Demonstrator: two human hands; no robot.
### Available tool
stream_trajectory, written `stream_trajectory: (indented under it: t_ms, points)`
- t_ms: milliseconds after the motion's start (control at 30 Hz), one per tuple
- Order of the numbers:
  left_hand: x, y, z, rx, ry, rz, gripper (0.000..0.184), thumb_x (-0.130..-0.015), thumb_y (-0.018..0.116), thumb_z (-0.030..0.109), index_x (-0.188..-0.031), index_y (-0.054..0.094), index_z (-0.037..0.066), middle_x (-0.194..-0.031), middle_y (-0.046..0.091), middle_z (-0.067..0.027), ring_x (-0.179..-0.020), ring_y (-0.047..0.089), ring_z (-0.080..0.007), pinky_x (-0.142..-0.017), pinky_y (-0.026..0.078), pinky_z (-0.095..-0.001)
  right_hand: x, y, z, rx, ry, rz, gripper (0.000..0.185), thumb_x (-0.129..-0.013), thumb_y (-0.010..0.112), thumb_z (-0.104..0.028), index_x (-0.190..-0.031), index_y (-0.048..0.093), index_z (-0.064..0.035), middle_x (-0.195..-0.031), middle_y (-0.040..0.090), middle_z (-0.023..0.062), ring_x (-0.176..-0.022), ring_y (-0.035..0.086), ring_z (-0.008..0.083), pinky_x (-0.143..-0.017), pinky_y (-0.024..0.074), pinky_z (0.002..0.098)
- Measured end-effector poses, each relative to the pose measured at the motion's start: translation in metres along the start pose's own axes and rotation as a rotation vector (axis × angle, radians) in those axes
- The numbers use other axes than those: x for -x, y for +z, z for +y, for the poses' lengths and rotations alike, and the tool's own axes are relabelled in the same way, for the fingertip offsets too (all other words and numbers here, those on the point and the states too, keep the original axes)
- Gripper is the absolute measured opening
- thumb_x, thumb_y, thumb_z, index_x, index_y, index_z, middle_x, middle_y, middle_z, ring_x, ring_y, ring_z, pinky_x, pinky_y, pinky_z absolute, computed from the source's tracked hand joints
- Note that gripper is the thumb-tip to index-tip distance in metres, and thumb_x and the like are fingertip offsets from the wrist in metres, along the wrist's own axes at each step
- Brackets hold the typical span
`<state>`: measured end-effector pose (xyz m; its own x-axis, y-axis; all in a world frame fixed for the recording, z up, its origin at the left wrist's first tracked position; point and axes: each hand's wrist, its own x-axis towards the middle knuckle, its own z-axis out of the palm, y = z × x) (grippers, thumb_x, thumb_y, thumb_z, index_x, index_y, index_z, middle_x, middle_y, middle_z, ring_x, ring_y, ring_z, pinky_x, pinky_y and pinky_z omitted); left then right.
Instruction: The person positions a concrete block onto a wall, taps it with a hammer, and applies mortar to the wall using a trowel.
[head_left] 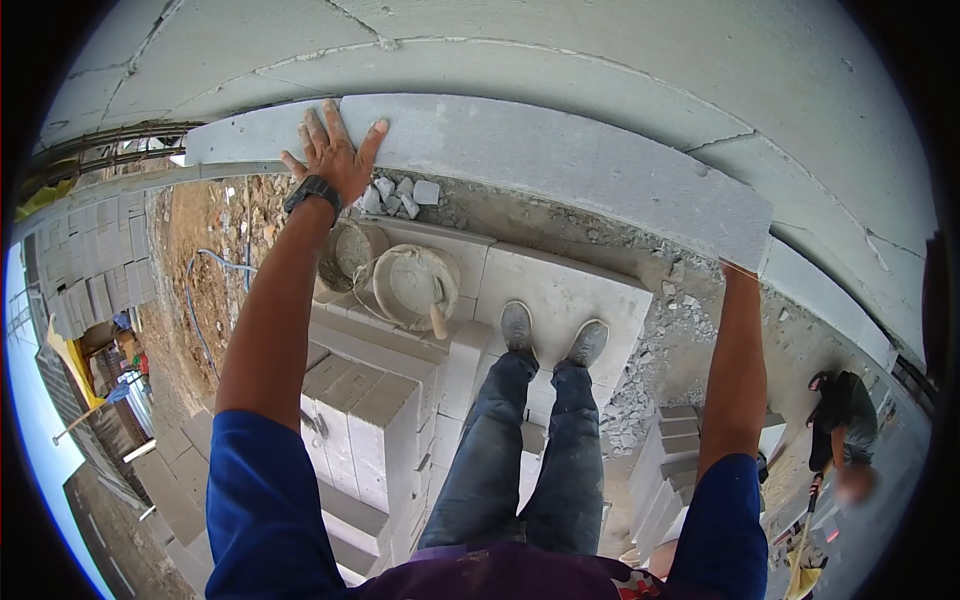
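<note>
A long pale-grey concrete block (560, 160) lies along the wall in front of me, its upper face towards me. My left hand (340, 165), with a dark watch at the wrist, lies flat with spread fingers near its left end. A seam beside those fingers separates it from another pale block (235, 138) on the left. At the right end of the long block, my right hand (739, 270) reaches against its lower edge. The block hides the fingers of that hand, so its grip does not show.
Below the left hand stand two mortar buckets (452, 268), one holding a wooden-handled trowel (438, 312). My shoes (517, 328) are on a block platform (560, 285). Stacked blocks (365, 400) flank my legs. Rubble (690, 310) lies rightward; a co-worker (845, 420) bends at far right.
</note>
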<state>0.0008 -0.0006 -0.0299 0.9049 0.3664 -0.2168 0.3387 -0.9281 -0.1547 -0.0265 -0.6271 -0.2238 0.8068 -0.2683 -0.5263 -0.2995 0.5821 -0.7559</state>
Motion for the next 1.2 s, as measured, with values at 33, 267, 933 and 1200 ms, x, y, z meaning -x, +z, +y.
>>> stream_trajectory:
  t_ms: [33, 267, 933, 1200]
  points:
    - [0.001, -0.001, -0.001, -0.008, -0.001, -0.001, 0.113, -0.086, 0.022, 0.090, -0.163, 0.005, 0.010, -0.166, 0.006, -0.0283, -0.155, 0.005, -0.0406, -0.118, -0.003, -0.0695, 0.002, 0.002, -0.001, 0.005, 0.010, 0.010, 0.050, -0.104, 0.045, -0.036, -0.143, 0.051, -0.0064, -0.138, 0.059, 0.0112, -0.125, 0.058, 0.0282, -0.104, 0.0496, 0.0404]
    - [0.002, -0.001, 0.000, 0.005, 0.006, 0.004, 0.112, -0.086, 0.022, 0.089, -0.163, 0.005, 0.010, -0.166, 0.006, -0.0284, -0.155, 0.005, -0.0406, -0.118, -0.003, -0.0691, 0.024, 0.026, -0.043, 0.062, 0.028, 0.219, 0.046, -0.104, 0.042, -0.035, -0.135, 0.057, -0.0048, -0.130, 0.064, 0.0130, -0.116, 0.063, 0.0314, -0.099, 0.0524, 0.0432]
    - [0.004, -0.005, -0.002, -0.021, 0.038, -0.003, 0.112, -0.087, 0.023, 0.088, -0.162, 0.005, 0.007, -0.165, 0.006, -0.0293, -0.154, 0.008, -0.0439, -0.118, 0.002, -0.0695, 0.015, -0.008, 0.002, -0.100, -0.250, 0.185, 0.046, -0.101, 0.043, -0.030, -0.133, 0.058, -0.0022, -0.128, 0.065, 0.0166, -0.114, 0.064, 0.0319, -0.097, 0.0547, 0.0486]
    - [-0.024, -0.038, -0.027, -0.166, 0.228, -0.041, 0.111, -0.081, 0.043, 0.090, -0.161, 0.023, 0.017, -0.164, 0.021, -0.0235, -0.153, 0.017, -0.0391, -0.122, 0.010, -0.0626, 0.176, 0.002, 0.074, 0.468, -0.089, 0.420, 0.022, -0.100, 0.060, -0.025, -0.107, 0.063, -0.0036, -0.097, 0.065, 0.0071, -0.087, 0.061, 0.0199, -0.075, 0.0488, 0.0335]
